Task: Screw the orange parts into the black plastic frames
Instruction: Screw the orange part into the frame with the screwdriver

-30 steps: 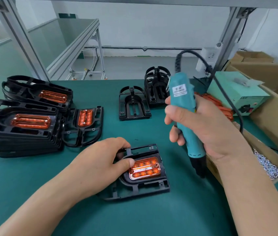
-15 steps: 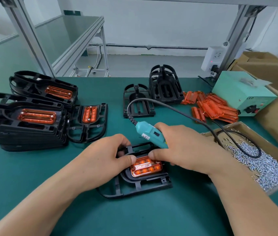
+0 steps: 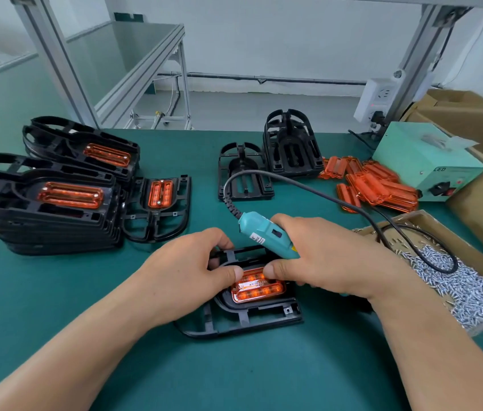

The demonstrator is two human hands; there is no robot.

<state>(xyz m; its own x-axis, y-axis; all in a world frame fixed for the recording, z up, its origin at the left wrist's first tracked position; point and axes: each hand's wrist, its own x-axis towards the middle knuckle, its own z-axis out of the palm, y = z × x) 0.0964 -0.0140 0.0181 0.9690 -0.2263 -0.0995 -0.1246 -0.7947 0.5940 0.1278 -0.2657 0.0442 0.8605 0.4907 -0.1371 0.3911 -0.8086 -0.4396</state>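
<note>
The green counter (image 3: 56, 307) fills the lower frame. At middle left stand stacks (image 3: 41, 209) of black frames with orange inserts fitted. Low in the centre lies one frame (image 3: 252, 318), a black open lattice. The left hand (image 3: 184, 271) grips its far edge. The right hand (image 3: 332, 262) clasps a teal screwdriver (image 3: 267, 235). Both thumbs press the orange part (image 3: 259, 290), translucent and ribbed, seated in the frame's recess.

I'm seeing bright, even light, soft shadows on the table (image 3: 56, 295), glints on the orange part (image 3: 259, 289), and posts (image 3: 52, 54) bending near the edges.
</note>
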